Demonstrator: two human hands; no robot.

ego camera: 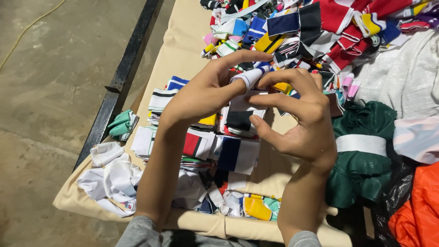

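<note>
A small white strip of ribbed knit fabric with a blue edge [249,77] is being held above the bench [183,50], between the two hands. It is being pinched by the left hand [206,93], thumb against the side of the curled fingers, with the index finger arched over the top. The right hand [304,123] is being kept just beside it: its upper fingers are bent toward the strip and appear to be touching its far end, while the thumb and lower fingers are being held spread, closed on nothing.

Directly beneath the hands, flat stacks of folded knit pieces in white, red, navy and black [215,146] are being kept on the beige cloth covering the bench. A loose heap of unsorted striped trimmings in many colours [315,27] is lying further back. A green fabric bundle tied with a white band [361,151] is lying to the right, and crumpled white cloth [109,176] at the near left corner.

Judged from this, one piece is being straightened or folded by hand. The next move is judged to call for a firmer two-handed hold so the strip can be flattened evenly before being laid on a matching stack.
</note>
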